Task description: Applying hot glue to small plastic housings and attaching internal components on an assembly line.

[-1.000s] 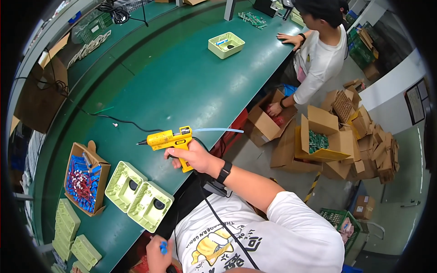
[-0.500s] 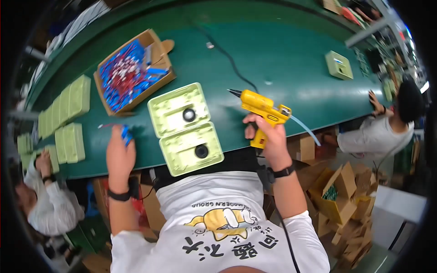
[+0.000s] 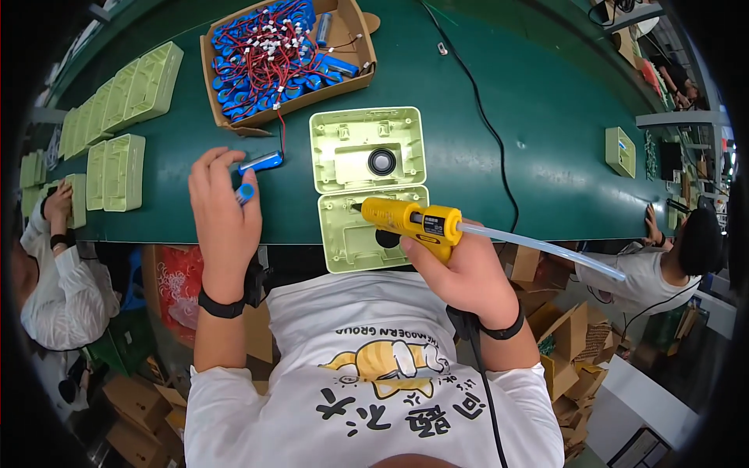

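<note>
My right hand (image 3: 468, 273) grips a yellow hot glue gun (image 3: 390, 217) with a clear glue stick (image 3: 546, 248) out of its back. Its dark nozzle points left over the lower half (image 3: 339, 253) of a pale green plastic case, covering part of a black round piece (image 3: 387, 238) in it. The case's upper half (image 3: 324, 148) holds a round black speaker (image 3: 381, 161). Left of the case, my left hand (image 3: 222, 207) has its fingers bent, with a blue cylindrical battery (image 3: 246, 193) at the thumb. A second blue battery (image 3: 261, 162) with red wire is by its fingertips.
A cardboard box (image 3: 367, 47) of blue wired batteries stands at the back. Green case halves (image 3: 117, 171) line the left; another green case piece (image 3: 620, 152) sits far right. A black cable (image 3: 488, 117) crosses the green table (image 3: 562, 187). Co-workers' hands rest at both sides.
The glue gun has swung left and down from beside the case to over its lower half. My left hand has shifted slightly right, and the view has moved.
</note>
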Motion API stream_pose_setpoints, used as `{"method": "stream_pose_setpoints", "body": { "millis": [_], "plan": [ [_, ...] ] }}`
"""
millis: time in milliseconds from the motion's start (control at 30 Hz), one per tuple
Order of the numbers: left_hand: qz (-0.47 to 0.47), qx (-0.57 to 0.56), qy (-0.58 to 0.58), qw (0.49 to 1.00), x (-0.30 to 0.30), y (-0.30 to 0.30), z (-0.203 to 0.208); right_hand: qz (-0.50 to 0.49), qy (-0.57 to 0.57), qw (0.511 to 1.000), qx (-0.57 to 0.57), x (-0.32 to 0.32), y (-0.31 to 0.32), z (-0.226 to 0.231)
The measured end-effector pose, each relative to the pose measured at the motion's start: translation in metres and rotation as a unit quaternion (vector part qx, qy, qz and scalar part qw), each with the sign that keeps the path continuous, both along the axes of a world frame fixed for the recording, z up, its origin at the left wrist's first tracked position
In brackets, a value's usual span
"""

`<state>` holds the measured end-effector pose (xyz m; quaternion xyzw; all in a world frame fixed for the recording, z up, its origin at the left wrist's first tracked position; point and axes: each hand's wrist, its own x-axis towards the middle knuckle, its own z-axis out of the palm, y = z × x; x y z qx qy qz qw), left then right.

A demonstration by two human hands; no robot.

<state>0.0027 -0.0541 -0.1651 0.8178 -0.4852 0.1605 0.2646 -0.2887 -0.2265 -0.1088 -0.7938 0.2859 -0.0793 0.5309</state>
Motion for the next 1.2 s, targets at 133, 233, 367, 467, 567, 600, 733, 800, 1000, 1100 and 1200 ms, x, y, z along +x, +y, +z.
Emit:
{"method": "stream_pose_setpoints", "body": {
  "millis": [133, 233, 367, 467, 567, 600, 733, 800, 1000, 1100, 1200],
  "plan": [
    [0.032, -0.038, 0.060, 0.997, -0.011, 0.026, 0.000, 0.002, 0.043, 0.996, -0.076, 0.012, 0.006, 0.004],
    [-0.043, -0.055, 0.149, 0.986, -0.026, 0.045, -0.013, -0.004, 0.066, 0.993, -0.093, 0.017, 0.007, 0.008],
    [-0.180, 0.008, 0.256, 0.950, -0.055, 0.041, -0.004, -0.004, 0.083, 0.991, -0.103, 0.019, 0.007, 0.006],
    [-0.244, 0.007, 0.201, 0.949, -0.072, 0.032, -0.005, 0.004, 0.072, 0.993, -0.096, 0.015, 0.006, 0.006],
    [-0.243, 0.004, 0.198, 0.950, -0.084, 0.025, -0.012, 0.021, 0.138, 0.987, -0.076, 0.010, 0.004, 0.009],
    [-0.242, 0.003, 0.197, 0.950, -0.087, 0.024, -0.014, 0.021, 0.139, 0.987, -0.077, 0.009, 0.003, 0.009],
    [-0.249, 0.021, 0.200, 0.947, -0.091, 0.021, -0.010, -0.025, 0.061, 0.998, -0.020, -0.006, -0.003, 0.005],
    [-0.231, 0.006, 0.231, 0.945, -0.083, 0.028, 0.001, -0.076, 0.064, 0.995, -0.003, -0.024, -0.004, 0.007],
    [-0.101, -0.005, 0.323, 0.941, -0.049, 0.048, 0.001, -0.162, 0.018, 0.987, -0.016, -0.044, 0.009, -0.004],
    [-0.104, 0.115, 0.259, 0.953, -0.032, 0.043, 0.010, -0.034, 0.043, 0.979, -0.196, -0.046, 0.013, -0.007],
    [-0.120, 0.206, 0.145, 0.960, -0.032, 0.034, 0.022, -0.037, 0.040, 0.973, -0.224, -0.045, 0.020, -0.017]
  ]
}}
